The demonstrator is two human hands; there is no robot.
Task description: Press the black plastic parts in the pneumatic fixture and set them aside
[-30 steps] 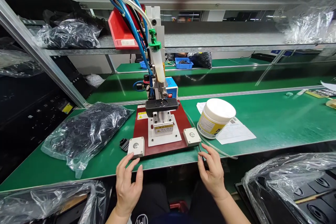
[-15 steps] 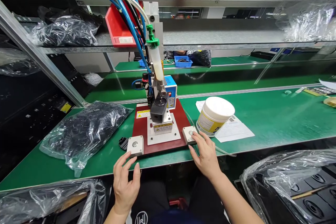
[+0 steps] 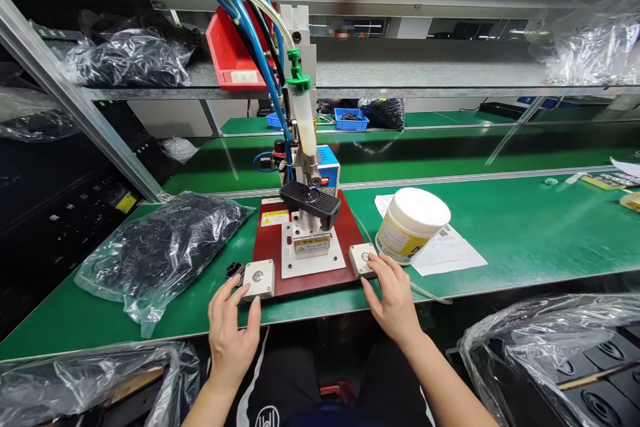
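A dispensing machine stands on a red base plate [image 3: 270, 259] on the green bench. Its white syringe [image 3: 305, 125] points down at a black plastic part [image 3: 310, 201] that sits turned at an angle on the white fixture [image 3: 313, 250]. Two grey button boxes sit at the plate's front corners. My left hand [image 3: 231, 331] is open, its fingers spread just below the left button box [image 3: 259, 278]. My right hand [image 3: 394, 296] is open too, with its fingertips resting against the right button box [image 3: 363, 259].
A bag of black parts [image 3: 160, 250] lies left of the machine. A white tub [image 3: 411, 223] stands on papers to the right. Plastic-covered trays [image 3: 560, 353] sit at the lower right. A small black part [image 3: 234, 271] lies by the left button box.
The black part on the fixture has rotated from lengthwise to angled. My left hand moved up toward the left button box. My right hand stayed at the right button box.
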